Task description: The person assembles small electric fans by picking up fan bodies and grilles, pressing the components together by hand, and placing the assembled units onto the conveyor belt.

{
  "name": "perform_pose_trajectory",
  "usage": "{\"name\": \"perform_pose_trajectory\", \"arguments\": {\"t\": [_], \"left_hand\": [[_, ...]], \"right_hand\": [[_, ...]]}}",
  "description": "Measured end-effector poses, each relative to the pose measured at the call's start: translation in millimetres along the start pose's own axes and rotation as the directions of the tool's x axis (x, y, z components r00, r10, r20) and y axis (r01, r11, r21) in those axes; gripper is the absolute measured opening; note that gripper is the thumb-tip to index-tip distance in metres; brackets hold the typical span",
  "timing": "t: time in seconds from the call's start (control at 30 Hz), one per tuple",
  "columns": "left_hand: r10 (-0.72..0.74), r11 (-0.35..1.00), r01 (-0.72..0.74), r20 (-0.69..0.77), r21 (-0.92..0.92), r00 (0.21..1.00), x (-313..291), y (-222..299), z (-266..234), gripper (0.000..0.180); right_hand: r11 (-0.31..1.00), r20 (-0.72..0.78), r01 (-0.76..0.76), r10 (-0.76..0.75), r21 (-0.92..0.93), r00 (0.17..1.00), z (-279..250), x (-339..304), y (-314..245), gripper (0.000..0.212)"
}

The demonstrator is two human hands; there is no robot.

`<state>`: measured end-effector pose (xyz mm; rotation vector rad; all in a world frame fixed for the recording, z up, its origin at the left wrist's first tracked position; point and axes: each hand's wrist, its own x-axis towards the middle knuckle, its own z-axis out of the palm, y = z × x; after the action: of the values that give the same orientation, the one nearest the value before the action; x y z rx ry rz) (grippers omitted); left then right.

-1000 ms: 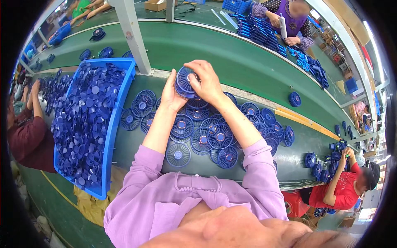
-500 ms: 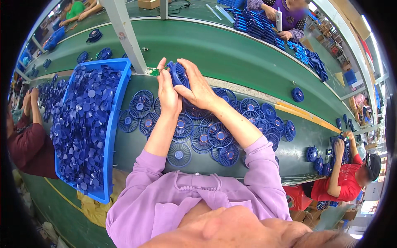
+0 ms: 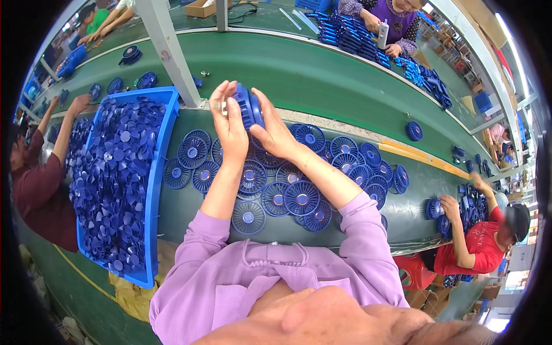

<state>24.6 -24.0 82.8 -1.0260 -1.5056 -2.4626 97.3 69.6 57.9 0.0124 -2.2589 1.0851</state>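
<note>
Between my two hands, above the near worktop, a blue round fan housing (image 3: 248,107) is held on edge. My left hand (image 3: 234,135) is closed against its left side, with a small pale piece showing near the fingers that I cannot make out. From the other side my right hand (image 3: 277,135) wraps round the housing, thumb toward me. Below and around my forearms lie many blue spoked fan grilles (image 3: 248,217), some overlapping, several with a copper-coloured ring at the hub.
Left of me stands a blue bin (image 3: 164,144) full of small blue fan blades. A grey post (image 3: 167,52) rises beyond my hands, before a green conveyor belt (image 3: 276,69) carrying fan parts. A yellow strip (image 3: 422,158) runs along the right. Co-workers sit left, right and across.
The housing has turned in my hands, showing its slotted side. The green circuit board beside my left fingers no longer shows. Co-workers' arms at left and right have moved.
</note>
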Motion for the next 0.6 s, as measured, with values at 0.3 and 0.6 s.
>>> {"name": "perform_pose_trajectory", "arguments": {"t": [0.3,0.6], "left_hand": [[-0.553,0.698,0.495,0.050,-0.518,0.832,-8,-23,-7,0.032],[-0.204,0.972,0.183,-0.140,-0.150,0.969,-17,-26,-5,0.026]], "right_hand": [[0.966,0.012,0.167,-0.168,-0.199,0.986,3,11,-7,0.093],[0.984,-0.121,0.020,0.002,0.178,0.993,23,10,-17,0.057]]}}
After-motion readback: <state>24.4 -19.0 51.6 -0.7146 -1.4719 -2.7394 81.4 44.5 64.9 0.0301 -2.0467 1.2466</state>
